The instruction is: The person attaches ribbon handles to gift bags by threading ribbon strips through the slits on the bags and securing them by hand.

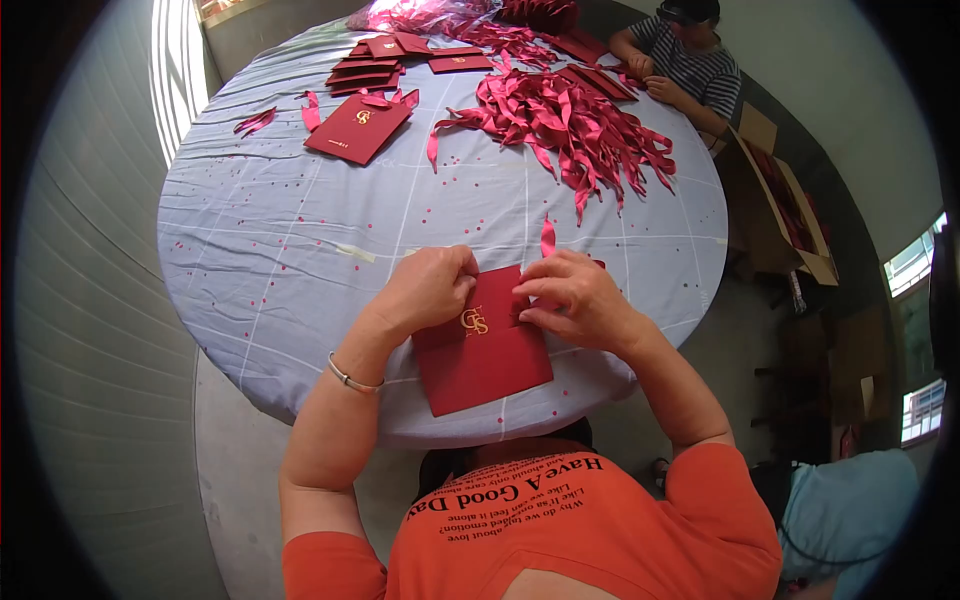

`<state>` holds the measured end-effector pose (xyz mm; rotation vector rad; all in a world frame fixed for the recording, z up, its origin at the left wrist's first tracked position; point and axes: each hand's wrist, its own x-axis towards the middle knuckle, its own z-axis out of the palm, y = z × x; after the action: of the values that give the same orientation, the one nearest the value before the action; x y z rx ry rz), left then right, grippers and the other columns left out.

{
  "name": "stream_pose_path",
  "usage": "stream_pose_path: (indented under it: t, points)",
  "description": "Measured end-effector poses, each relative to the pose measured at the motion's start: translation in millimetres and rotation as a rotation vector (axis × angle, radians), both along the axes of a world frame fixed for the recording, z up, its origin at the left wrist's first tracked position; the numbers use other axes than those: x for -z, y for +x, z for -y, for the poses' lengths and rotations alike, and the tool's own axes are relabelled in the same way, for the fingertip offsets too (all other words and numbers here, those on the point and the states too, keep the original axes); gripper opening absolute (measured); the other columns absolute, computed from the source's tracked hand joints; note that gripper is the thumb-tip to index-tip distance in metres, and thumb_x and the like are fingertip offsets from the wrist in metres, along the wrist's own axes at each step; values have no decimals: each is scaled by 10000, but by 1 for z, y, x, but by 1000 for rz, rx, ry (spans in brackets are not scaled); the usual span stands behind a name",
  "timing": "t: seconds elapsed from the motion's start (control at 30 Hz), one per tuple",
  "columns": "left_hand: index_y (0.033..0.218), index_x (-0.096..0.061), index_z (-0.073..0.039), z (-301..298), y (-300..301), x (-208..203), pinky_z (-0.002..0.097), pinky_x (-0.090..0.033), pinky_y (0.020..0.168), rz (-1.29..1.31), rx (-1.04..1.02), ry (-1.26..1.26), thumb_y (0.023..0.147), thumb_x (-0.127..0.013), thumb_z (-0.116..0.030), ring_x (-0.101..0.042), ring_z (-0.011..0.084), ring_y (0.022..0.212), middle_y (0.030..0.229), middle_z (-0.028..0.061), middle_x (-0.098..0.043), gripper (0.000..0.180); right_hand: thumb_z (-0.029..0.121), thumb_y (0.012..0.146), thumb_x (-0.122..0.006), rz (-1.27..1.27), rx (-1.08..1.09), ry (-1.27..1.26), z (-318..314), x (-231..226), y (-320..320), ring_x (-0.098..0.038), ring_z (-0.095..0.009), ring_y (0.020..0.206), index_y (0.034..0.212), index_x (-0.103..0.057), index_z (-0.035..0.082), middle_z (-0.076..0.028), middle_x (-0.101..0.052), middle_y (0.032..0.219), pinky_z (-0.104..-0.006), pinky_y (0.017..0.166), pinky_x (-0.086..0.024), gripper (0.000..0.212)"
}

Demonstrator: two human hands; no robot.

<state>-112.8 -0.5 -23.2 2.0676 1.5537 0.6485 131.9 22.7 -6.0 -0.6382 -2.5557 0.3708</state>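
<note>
A dark red paper gift bag (487, 375) with a gold emblem lies flat before me at the near edge of the round table. Over its upper left part, my left hand (432, 288) is closed with curled fingers, and what it pinches is hidden. At the bag's upper right, my right hand (585, 302) has thumb and fingers drawn together around a pink ribbon (548, 238), whose loose end sticks out beyond the hand. The grip itself is partly covered by the fingers.
A large heap of pink ribbons (560, 125) lies mid-table. One finished-looking red bag (362, 128) and a stack of folded bags (365, 72) sit far left. Another person (690, 65) works at the far right, near an open cardboard box (785, 200). Small red dots speckle the grey-blue tablecloth (330, 225).
</note>
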Motion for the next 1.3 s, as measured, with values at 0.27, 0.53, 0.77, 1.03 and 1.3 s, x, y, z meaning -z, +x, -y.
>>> stream_pose_path:
  t: [0.27, 0.53, 0.77, 1.03, 1.3]
  points:
    - [966, -675, 18, -2, -1, 3, 339, -520, 714, 234, 4, -134, 834, -615, -69, -663, 234, 742, 795, 156, -688, 169, 22, 735, -772, -198, -24, -4, 4, 16, -5, -599, -249, 812, 929, -686, 49, -69, -623, 868, -358, 762, -490, 214]
    - [943, -675, 34, -1, 1, -3, 273, -506, 685, 371, -67, -255, 869, -618, -78, -609, 104, 734, 768, 63, -677, 146, 45, 819, -693, -283, 184, -346, 5, 19, -9, -626, -244, 739, 919, -662, 25, -110, -643, 825, -336, 662, -506, 107]
    - [917, -680, 39, -1, 4, -5, 277, -501, 626, 319, -63, -235, 875, -636, -90, -594, 88, 679, 735, 52, -675, 142, -10, 808, -710, -288, 163, -339, -1, 20, -13, -596, -104, 682, 915, -675, 11, -61, -653, 848, -241, 592, -480, 114]
    - [907, -678, 45, 0, 5, -4, 282, -503, 629, 360, -81, -228, 852, -660, -90, -598, 94, 671, 730, 75, -682, 147, 4, 755, -735, -272, 94, -75, -5, 20, -19, -622, -201, 655, 864, -670, 37, -77, -634, 750, -296, 585, -498, 131]
    - [899, -682, 46, 1, 8, -6, 290, -510, 635, 374, -91, -219, 848, -657, -89, -614, 108, 676, 729, 88, -689, 146, 37, 722, -715, -185, 170, -14, -3, 19, -31, -625, -246, 634, 801, -651, 49, -85, -629, 705, -341, 578, -506, 102]
